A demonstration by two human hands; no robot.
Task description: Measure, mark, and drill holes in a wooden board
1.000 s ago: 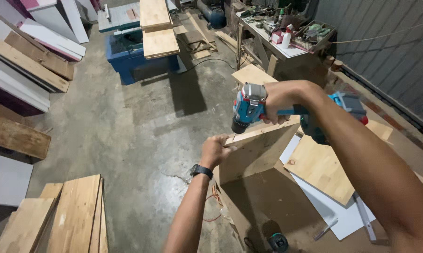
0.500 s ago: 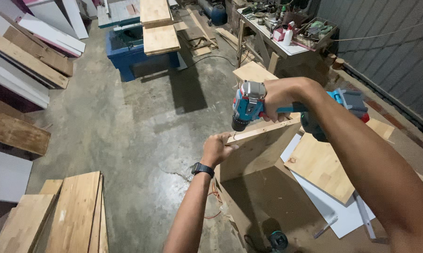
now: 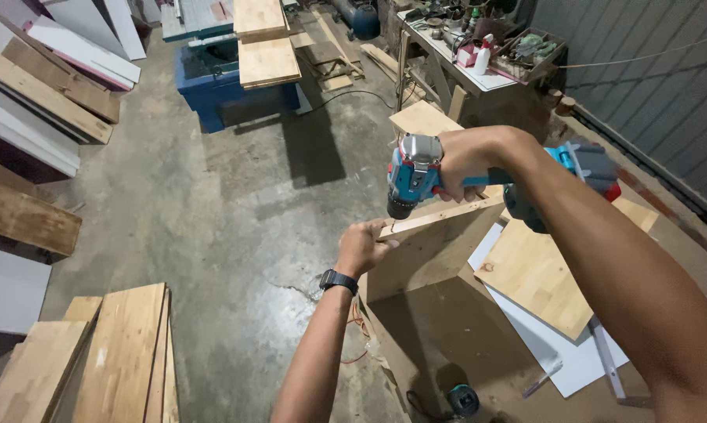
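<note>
Both hands closed — right hand (image 3: 465,160) around drill (image 3: 411,174), left hand (image 3: 363,247) on wooden panel (image 3: 432,247).

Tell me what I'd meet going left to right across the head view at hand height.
Stack of pale wooden planks on the floor → left hand gripping the upright wooden panel → teal cordless drill in the right hand → flat pale wood board.

Drill bit tip hidden behind wooden panel's (image 3: 428,251) top edge, right hand (image 3: 467,160) covering drill (image 3: 416,176) grip, clutter on far desk (image 3: 479,74) too small to tell
</note>
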